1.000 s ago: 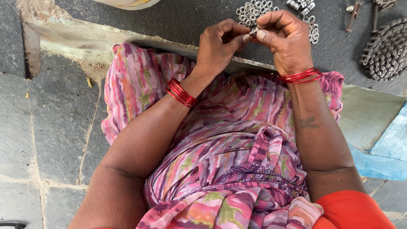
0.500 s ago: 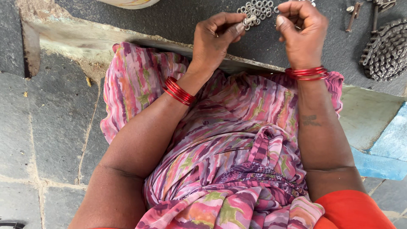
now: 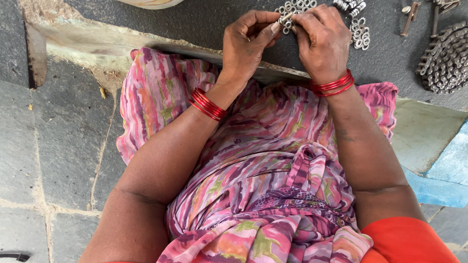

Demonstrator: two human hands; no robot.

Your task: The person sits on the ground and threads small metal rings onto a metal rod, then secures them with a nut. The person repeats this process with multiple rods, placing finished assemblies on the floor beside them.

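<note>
Your left hand (image 3: 246, 41) at 11 o'clock, grip pinching a small metal bolt (image 3: 286, 18) | bolt at 12 o'clock, held between both hands above the pile of washers (image 3: 297, 7) | your right hand (image 3: 321, 41) at 1 o'clock, grip pinching the bolt's other end | chain (image 3: 446, 56) at 2 o'clock on the dark desk (image 3: 204, 22)

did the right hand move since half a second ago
Yes. The right hand has come down and toward the left hand, judged against the pile of washers. It was beside the pile; now it sits just below it, fingertips meeting the left hand's.
</note>
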